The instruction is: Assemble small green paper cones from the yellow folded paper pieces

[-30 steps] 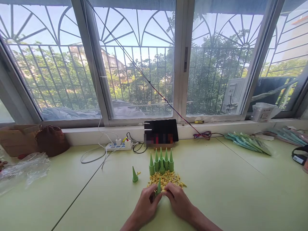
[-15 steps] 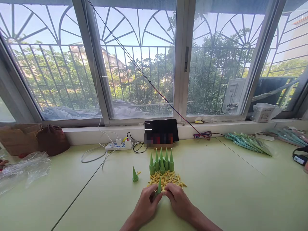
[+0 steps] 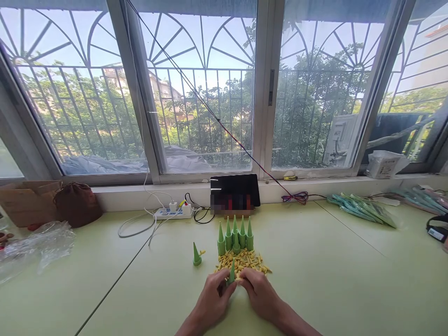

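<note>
A green cone-topped piece (image 3: 232, 272) stands upright in the grip of my left hand (image 3: 216, 289), its point showing above the fingers. Close against its right side, my right hand (image 3: 258, 288) pinches a small yellow peg (image 3: 239, 279), mostly covered by the fingertips. Just beyond both hands spreads a pile of loose yellow pegs (image 3: 245, 259). Behind the pile, several green cone-topped pieces (image 3: 228, 237) stand upright in a group. Off to the left is a single green cone-topped piece (image 3: 196, 256) with a yellow peg (image 3: 202, 252) at its right side.
A dark-screened tablet (image 3: 235, 191) leans at the back. Left of it lie a power strip (image 3: 173, 213) and cables. Clear plastic wrap (image 3: 52, 242), a brown bag (image 3: 77, 204) and a cardboard box (image 3: 26, 203) sit far left; plastic packets (image 3: 362, 209) lie right.
Hardly anything differs. The view has shifted very slightly, and both hands keep the same hold on the cone-topped piece and the peg.
</note>
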`<state>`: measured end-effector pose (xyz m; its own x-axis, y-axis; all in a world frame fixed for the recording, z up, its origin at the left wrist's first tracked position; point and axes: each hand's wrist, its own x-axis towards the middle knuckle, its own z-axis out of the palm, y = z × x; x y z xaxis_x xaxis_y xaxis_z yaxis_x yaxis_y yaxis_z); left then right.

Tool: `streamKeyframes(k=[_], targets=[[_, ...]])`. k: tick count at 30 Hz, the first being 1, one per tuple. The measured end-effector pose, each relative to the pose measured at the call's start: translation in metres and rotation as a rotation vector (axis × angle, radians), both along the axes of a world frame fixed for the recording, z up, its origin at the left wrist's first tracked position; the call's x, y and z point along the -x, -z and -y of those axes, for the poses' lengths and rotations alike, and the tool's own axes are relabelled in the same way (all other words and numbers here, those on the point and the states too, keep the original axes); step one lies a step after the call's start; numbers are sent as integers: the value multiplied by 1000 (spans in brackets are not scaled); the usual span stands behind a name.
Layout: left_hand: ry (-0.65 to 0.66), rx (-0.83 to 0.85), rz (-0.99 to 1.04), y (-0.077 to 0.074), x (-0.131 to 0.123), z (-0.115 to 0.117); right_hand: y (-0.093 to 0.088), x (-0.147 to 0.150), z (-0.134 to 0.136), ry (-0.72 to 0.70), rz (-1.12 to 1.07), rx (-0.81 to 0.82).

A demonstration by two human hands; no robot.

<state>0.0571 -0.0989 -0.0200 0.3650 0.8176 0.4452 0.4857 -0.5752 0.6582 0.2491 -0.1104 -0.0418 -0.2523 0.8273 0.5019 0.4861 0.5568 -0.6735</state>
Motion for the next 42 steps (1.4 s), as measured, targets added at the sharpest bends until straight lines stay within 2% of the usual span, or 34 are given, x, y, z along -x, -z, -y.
streamKeyframes(k=[13,27,36,42], targets=[[27,28,95,2,0,-1,-6,0,2,1,12,-2],[17,-15,-20,1,0,1,-1,-1,1,-8,51,-32],[40,-11,-7,-10,-4,5,-5,-1,2,5,106,-55],[16,20,-38,-4,-3,4,-1,0,0,6,92,-60]])
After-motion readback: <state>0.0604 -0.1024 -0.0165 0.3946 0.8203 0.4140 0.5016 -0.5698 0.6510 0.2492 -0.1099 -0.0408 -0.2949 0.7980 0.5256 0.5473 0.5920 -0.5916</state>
